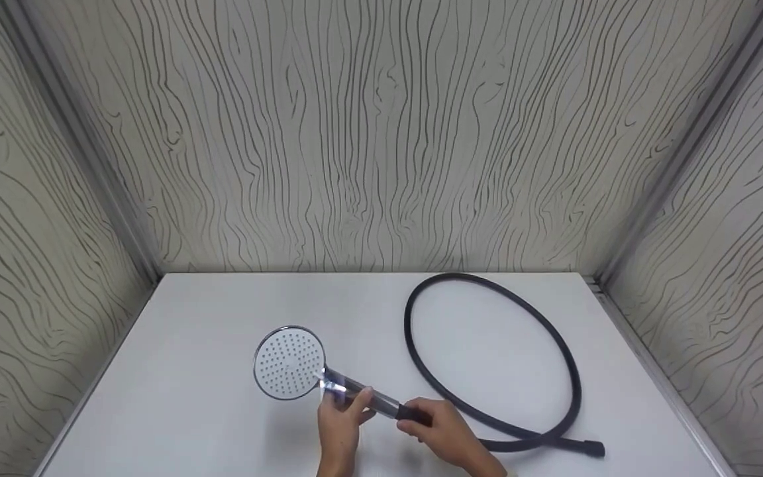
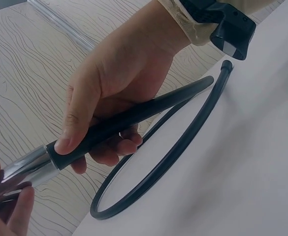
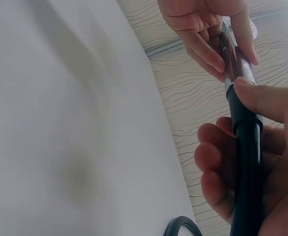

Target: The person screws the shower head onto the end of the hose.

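Note:
A chrome shower head (image 1: 289, 363) with a round white nozzle face is held above the table, its handle (image 1: 381, 402) slanting down to the right. My left hand (image 1: 340, 427) grips that handle below the head, thumb on top. At the handle's lower end my right hand (image 1: 444, 430) pinches the black end of a shower hose (image 3: 244, 110), thumb on one side and fingers curled under. In the right wrist view the hose end meets the chrome handle in one line. The hose (image 2: 158, 174) runs on from the right hand and loops over the table.
The white table (image 1: 209, 311) carries the big hose loop on its right side. The hose's free end (image 1: 593, 448) lies near the front right. Wood-grain panels (image 1: 381, 132) stand behind and at both sides, with grey corner strips between them.

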A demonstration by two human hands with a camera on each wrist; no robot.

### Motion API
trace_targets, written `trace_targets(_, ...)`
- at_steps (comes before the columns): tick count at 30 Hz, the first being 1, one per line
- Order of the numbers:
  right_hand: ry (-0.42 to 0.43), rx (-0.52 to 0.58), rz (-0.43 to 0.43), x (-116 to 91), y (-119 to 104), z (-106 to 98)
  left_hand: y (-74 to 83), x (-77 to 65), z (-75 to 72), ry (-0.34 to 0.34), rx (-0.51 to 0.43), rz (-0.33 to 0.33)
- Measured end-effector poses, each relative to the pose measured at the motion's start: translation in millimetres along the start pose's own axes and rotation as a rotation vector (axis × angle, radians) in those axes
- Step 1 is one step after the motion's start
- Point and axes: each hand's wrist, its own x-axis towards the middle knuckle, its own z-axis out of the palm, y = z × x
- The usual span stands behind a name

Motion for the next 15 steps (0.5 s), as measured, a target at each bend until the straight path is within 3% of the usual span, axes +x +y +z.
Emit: trace_targets(15, -0.005, 0.005, 0.008, -1.3, -3.7, 1.9, -3.5, 2.6, -3.6, -0.062, 0.057, -0.022)
